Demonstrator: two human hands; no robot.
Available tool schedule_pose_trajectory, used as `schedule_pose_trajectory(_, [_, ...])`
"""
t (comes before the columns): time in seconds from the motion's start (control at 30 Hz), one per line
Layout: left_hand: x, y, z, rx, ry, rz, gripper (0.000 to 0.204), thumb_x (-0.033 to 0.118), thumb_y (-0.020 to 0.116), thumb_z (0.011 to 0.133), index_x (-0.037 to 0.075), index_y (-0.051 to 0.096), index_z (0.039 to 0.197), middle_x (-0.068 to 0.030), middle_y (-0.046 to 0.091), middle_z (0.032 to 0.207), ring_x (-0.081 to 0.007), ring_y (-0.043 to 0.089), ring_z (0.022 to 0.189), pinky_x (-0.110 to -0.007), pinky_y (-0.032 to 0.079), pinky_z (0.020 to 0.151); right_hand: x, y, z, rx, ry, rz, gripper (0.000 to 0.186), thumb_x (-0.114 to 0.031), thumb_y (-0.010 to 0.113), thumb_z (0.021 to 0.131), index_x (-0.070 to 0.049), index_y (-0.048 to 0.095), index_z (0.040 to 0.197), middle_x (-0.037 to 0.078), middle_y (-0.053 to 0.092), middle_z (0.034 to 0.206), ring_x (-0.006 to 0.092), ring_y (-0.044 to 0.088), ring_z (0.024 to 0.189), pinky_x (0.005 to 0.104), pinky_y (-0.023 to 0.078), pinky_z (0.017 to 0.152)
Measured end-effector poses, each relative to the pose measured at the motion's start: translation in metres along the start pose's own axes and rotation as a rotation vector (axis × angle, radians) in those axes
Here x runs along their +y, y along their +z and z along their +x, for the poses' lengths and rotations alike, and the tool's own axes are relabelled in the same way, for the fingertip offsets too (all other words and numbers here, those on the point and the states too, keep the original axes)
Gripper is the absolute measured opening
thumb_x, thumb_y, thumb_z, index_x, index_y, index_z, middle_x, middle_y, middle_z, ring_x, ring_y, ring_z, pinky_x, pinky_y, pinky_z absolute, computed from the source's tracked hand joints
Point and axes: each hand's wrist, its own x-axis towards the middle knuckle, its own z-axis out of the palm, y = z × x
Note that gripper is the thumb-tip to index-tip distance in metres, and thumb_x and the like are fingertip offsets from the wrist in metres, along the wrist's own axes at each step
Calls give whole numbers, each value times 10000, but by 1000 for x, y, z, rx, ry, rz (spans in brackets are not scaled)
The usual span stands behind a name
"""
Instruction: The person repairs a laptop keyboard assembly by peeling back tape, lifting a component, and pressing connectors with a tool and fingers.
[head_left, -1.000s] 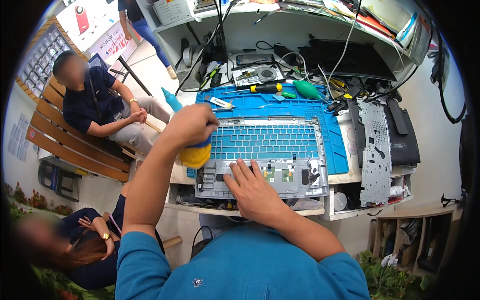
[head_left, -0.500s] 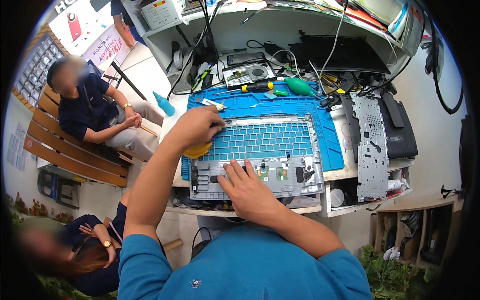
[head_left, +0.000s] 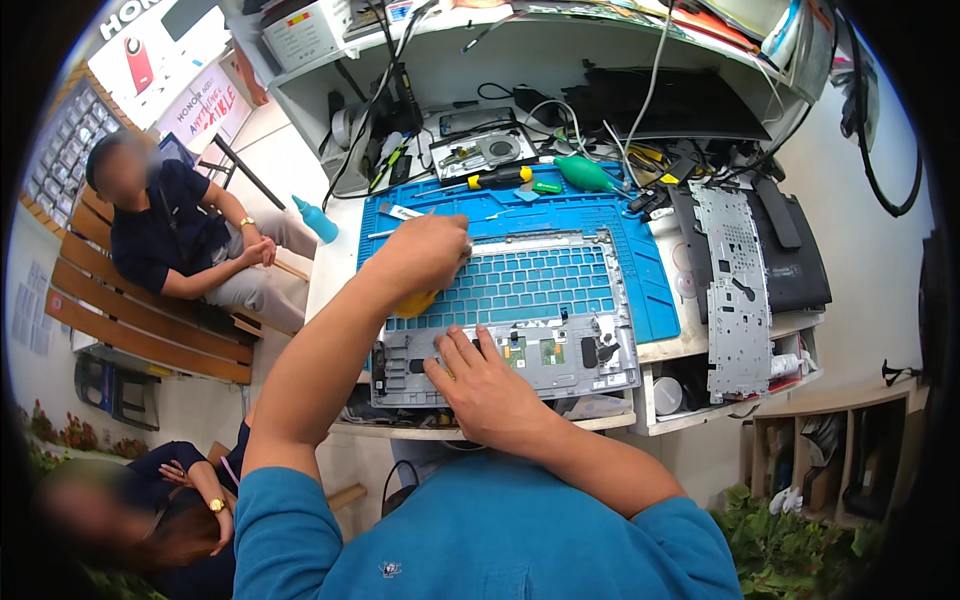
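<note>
My left hand (head_left: 432, 255) is closed on a yellow-and-blue brush (head_left: 414, 305), mostly hidden beneath it, over the upper-left part of a keyboard grid (head_left: 530, 285). The grid belongs to a grey laptop top casing (head_left: 610, 372) lying on a blue silicone mat (head_left: 654, 300). My right hand (head_left: 482, 392) rests on the casing's palm-rest area with fingers apart. Beyond the casing lie a yellow-black screwdriver (head_left: 495, 178) and a green air blower (head_left: 585, 172). A light-blue squeeze bottle (head_left: 318, 222) stands left of the mat.
A perforated metal plate (head_left: 738, 310) and black panels (head_left: 805, 275) lie at the right. A cluttered white shelf (head_left: 300, 55) with hanging cables is behind. Open drawers (head_left: 675, 405) are under the bench. Two people (head_left: 180, 240) (head_left: 160, 510) sit at the left.
My left hand has moved rightward along the casing's upper left with the brush, which is now more hidden under it. My right hand stays on the palm rest. The view has shifted slightly.
</note>
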Motion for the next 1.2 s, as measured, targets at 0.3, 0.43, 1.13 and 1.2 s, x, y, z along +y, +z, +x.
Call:
schedule_pose_trajectory(0.3, [11,5,16,23,-45,12,173,202,804,971,109,884,1093,-103,758,1129,-347,763,1071,-475,619,938,1,2,1,19,-10,-26,573,-134,774,880,65,618,1394,351,622,1464,516,547,1499,690,400,1240])
schedule_pose_trajectory(0.43, [15,-18,19,31,-50,-131,180,197,809,967,128,890,1113,-84,765,1139,-330,767,1076,-467,619,936,3,3,0,22,-13,-37,564,-141,769,881,71,624,1383,354,632,1450,518,552,1492,689,400,1239])
schedule_pose_trajectory(1.13, [-49,-67,-46,-119,-350,-66,213,202,868,880,55,878,1034,-196,831,986,-380,806,963,-474,630,905,2,-3,1,-67,17,32,681,-142,770,890,43,587,1519,338,566,1576,530,466,1578,686,345,1305])
schedule_pose_trajectory(1.2, [-49,-55,-54,-139,-398,-109,193,190,850,881,59,883,1020,-207,833,998,-381,810,969,-466,636,911,1,-2,1,-59,13,25,653,-144,766,898,45,598,1500,339,574,1562,525,480,1564,687,355,1295])
